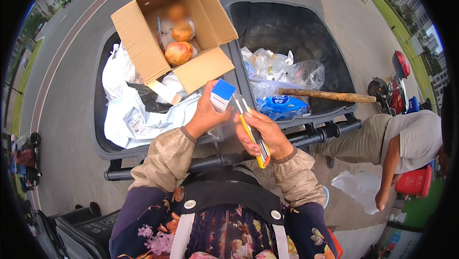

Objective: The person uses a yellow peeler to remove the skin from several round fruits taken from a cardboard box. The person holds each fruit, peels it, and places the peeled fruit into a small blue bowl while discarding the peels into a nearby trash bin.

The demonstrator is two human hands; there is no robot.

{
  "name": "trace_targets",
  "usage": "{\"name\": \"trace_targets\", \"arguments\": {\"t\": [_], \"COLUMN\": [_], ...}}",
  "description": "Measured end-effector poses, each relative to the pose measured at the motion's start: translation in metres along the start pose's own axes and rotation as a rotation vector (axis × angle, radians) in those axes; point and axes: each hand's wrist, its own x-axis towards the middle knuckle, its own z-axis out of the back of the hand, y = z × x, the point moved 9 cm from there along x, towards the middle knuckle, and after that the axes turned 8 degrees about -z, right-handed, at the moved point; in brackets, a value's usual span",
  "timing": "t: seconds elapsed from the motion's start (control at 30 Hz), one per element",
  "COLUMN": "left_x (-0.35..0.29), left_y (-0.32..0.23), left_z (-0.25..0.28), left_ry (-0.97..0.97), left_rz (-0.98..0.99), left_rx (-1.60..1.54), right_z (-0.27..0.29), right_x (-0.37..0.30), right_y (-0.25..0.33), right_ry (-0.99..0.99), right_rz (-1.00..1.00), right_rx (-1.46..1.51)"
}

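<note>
Held up over the bins' near edge, a small blue-and-white box (222, 94) is in my left hand (205, 114), fingers closed around its side. My right hand (267, 133) grips a slim yellow-and-black item (256, 139), partly in clear plastic, its upper end close to the small box. I cannot make out its exact kind. Beyond my hands, an open cardboard box (135, 39) rests tilted on the left bin. Inside it are round red-yellow fruits (179, 53), some with white foam netting.
The left bin (102, 134) holds white plastic bags (125, 115). In the right bin (287, 20) lie clear bags, a blue packet (282, 106) and a wooden stick (330, 96) jutting over its rim. At right, another person (411, 139) bends beside a clear bag (356, 189) and red bin (414, 181).
</note>
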Motion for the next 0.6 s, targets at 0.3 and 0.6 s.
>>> {"name": "trace_targets", "arguments": {"t": [0.3,0.6], "left_x": [-0.003,-0.005], "left_y": [-0.011,-0.016], "left_z": [-0.008,-0.007], "left_ry": [0.045,0.054], "left_rz": [-0.075,-0.045], "left_rx": [0.077,0.075], "right_z": [0.002,-0.002], "right_x": [-0.018,-0.027], "right_y": [-0.010,-0.013], "right_ry": [-0.106,-0.084], "right_rz": [-0.004,0.006], "right_rx": [-0.013,0.017]}}
